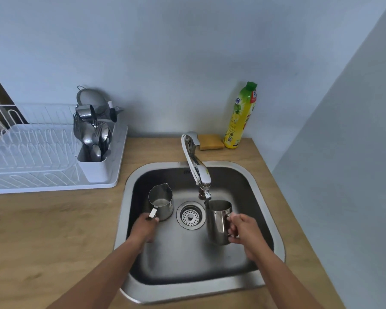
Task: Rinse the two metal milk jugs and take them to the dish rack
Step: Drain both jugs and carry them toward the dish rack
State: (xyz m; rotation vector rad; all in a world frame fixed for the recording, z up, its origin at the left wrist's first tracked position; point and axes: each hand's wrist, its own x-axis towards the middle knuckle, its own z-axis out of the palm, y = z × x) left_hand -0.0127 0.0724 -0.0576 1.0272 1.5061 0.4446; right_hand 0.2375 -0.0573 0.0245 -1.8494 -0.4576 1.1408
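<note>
Two jugs, both inside the sink (187,294). The left jug (161,202) stands upright on the sink floor just beside the drain (190,215), and our left hand (145,229) pinches its handle. The right jug (217,221) is on the other side of the drain, held up with its mouth right under the tap (196,166) spout. Our right hand (243,230) is curled round its handle. We can't tell what's in either jug.

Out on the desk (54,230), one white rack (31,148) sits left of the sink. Its cutlery tub (96,168) is stuffed with spoons and forks, with a metal cup (85,112) and a strainer (90,97) behind. One sponge (211,142) lies behind the tap, and one yellow bottle (241,117) stands just beside it.
</note>
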